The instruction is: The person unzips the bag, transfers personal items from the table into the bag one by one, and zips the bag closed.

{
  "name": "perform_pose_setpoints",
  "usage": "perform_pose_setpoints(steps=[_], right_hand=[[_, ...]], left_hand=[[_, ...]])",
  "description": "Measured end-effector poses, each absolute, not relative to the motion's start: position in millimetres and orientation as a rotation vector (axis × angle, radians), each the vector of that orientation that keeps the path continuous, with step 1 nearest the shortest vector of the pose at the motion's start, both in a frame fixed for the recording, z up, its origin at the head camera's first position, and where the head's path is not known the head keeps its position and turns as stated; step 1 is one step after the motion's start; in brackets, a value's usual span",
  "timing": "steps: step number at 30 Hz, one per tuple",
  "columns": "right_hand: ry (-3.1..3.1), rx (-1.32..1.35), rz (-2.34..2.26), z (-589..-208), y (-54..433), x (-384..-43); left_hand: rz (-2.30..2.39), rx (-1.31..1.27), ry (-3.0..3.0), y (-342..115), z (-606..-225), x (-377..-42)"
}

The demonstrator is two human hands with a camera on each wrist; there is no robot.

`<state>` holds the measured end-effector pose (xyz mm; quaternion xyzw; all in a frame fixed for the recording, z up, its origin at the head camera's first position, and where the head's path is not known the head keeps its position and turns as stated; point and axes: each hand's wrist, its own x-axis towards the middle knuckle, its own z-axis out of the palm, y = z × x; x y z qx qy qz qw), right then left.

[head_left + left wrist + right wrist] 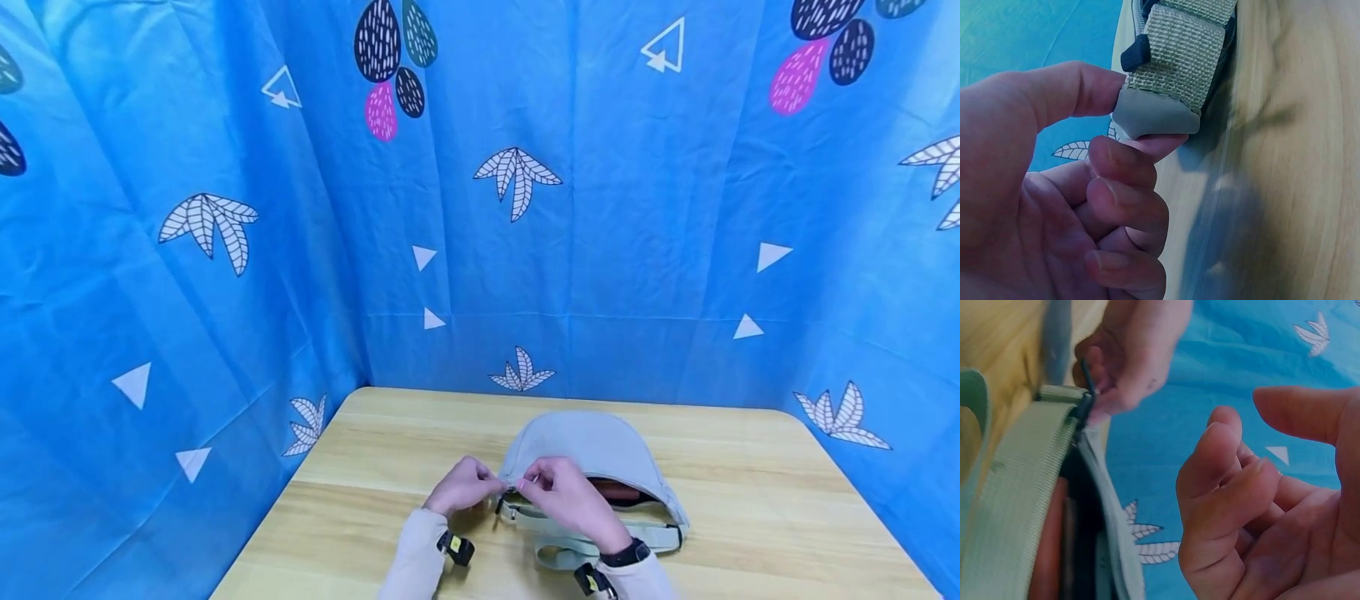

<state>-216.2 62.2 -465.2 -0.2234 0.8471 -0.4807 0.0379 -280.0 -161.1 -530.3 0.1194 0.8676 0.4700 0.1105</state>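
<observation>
A pale grey-green waist bag (588, 440) lies on the table, its curved zipped opening partly apart. Something brown (618, 491) shows inside; its kind cannot be told. At the bag's left corner, my left hand (462, 487) pinches the grey end tab (1157, 114) between thumb and index finger. A dark pull tab (1137, 54) sits beside the woven webbing (1182, 56) there. Over the opening, close to that corner, hovers my right hand (567, 500). In the right wrist view its fingers (1210, 450) are loosely bent, apart from the thumb, holding nothing.
The bag's green strap (652, 537) loops on the near side, with a black buckle (681, 535) at the right end. Underneath is a light wooden table (780, 500). A blue patterned curtain (637, 250) hangs behind and at both sides.
</observation>
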Motion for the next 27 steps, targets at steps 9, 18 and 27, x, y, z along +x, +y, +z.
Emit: perform_pose_setpoints(steps=[9, 18, 27], right_hand=[[2.673, -0.680, -1.410, -484, 40, -219], [2.850, -0.576, -1.285, -503, 17, -216], [3.108, -0.375, -1.138, -518, 0, -212]], left_hand=[[1.374, 0.334, 2.535, -162, -531, -280], [1.399, 0.332, 2.497, -162, -529, -282], [1.397, 0.337, 2.506, -162, -528, -281]])
